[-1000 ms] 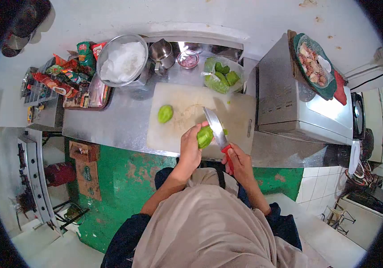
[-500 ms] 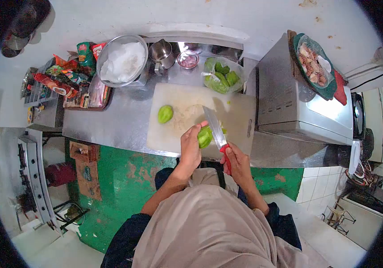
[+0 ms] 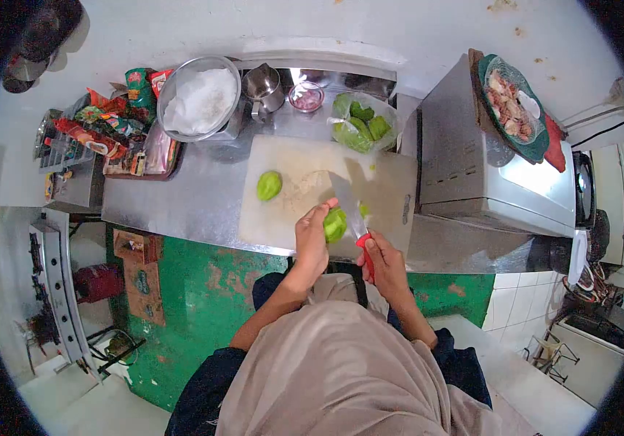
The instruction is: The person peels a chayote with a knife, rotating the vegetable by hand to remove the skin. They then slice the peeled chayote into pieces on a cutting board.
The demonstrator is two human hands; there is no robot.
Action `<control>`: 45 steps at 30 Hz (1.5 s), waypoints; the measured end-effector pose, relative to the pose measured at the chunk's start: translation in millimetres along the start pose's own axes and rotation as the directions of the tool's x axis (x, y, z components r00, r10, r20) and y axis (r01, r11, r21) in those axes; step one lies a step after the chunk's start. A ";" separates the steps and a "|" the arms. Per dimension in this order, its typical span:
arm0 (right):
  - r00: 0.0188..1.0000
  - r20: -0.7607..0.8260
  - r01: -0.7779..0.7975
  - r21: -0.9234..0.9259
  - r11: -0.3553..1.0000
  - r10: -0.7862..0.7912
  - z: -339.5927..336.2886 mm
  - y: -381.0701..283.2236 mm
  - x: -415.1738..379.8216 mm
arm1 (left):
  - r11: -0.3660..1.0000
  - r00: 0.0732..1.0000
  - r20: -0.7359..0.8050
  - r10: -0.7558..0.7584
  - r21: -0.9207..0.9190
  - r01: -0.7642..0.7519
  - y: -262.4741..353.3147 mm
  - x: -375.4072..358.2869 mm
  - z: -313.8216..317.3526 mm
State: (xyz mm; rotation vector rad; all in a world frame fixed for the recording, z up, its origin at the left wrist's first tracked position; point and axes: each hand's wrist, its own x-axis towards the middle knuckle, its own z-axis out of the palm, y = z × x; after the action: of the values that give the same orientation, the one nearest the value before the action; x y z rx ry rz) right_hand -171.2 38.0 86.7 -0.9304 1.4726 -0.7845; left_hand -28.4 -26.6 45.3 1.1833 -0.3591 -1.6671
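My left hand is closed around a green chayote over the near part of the white cutting board. The red-handled knife is in my right hand, its blade angled up and left, alongside the right side of the chayote. A bit of green shows just beyond the blade. Another whole chayote lies on the left part of the board. Pale wet marks spread across the board's middle.
Behind the board stand a plastic bag of green chayotes, a small bowl of sliced shallots, a steel mug and a metal basin with white contents. Packets crowd the left. A silver appliance bounds the right, with a plate of meat on top.
The knife blade has turned slightly and looks duller, and its handle has shifted a little to the left. The chayote has moved slightly right in my left hand.
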 end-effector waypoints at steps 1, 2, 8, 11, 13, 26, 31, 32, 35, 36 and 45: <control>1.000 -0.010 0.006 -0.007 1.000 -0.006 -0.7 -0.6 3.2 | 1.000 1.000 0.017 0.005 0.004 -0.005 -2.7 -3.9 2.8; 1.000 -0.020 0.013 -0.012 1.000 -0.013 -0.5 -0.9 5.1 | 1.000 0.999 0.034 0.011 0.010 -0.011 -3.4 -5.6 3.8; 0.999 -0.009 0.037 -0.005 0.999 -0.037 2.6 1.5 0.4 | 0.999 1.000 -0.024 -0.018 -0.040 0.017 -2.2 5.0 -3.2; 1.000 0.000 0.003 -0.032 0.999 -0.003 0.4 1.7 4.3 | 1.000 0.999 -0.025 -0.031 0.000 0.031 -5.8 1.5 -0.7; 1.000 0.008 0.028 -0.021 0.999 -0.027 -0.9 3.6 6.4 | 0.999 0.999 -0.026 -0.044 -0.016 0.044 -5.4 1.0 0.6; 0.995 0.077 -0.063 0.100 0.993 0.056 -5.1 -0.4 7.5 | 0.997 0.996 -0.071 -0.055 -0.059 0.051 -7.2 8.7 -3.1; 0.993 0.095 -0.084 0.151 0.985 0.070 -6.0 -2.4 10.6 | 0.998 0.999 -0.027 -0.045 -0.039 0.043 -6.3 6.4 -1.2; 0.993 0.100 -0.080 0.153 0.985 0.065 -6.1 -3.0 11.1 | 0.999 0.999 -0.009 -0.034 -0.034 0.034 -6.3 5.0 -0.3; 0.989 0.115 -0.110 0.172 0.979 0.091 -7.3 1.7 12.3 | 0.995 1.000 0.007 -0.027 -0.094 0.028 -9.2 6.8 -3.2; 0.989 0.119 -0.114 0.186 0.976 0.093 -7.3 1.3 11.9 | 0.996 1.000 0.000 -0.024 -0.082 0.024 -8.9 6.8 -2.5; 0.983 0.153 -0.138 0.258 0.956 0.101 -8.8 -4.2 13.3 | 0.999 1.000 -0.012 -0.016 -0.042 0.015 -12.4 10.0 -6.7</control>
State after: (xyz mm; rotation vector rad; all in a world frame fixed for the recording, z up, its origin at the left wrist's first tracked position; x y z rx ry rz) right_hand -179.7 24.0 85.3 -0.6697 1.2532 -0.7910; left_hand -29.8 -27.8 28.1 1.1676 -0.3061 -1.6722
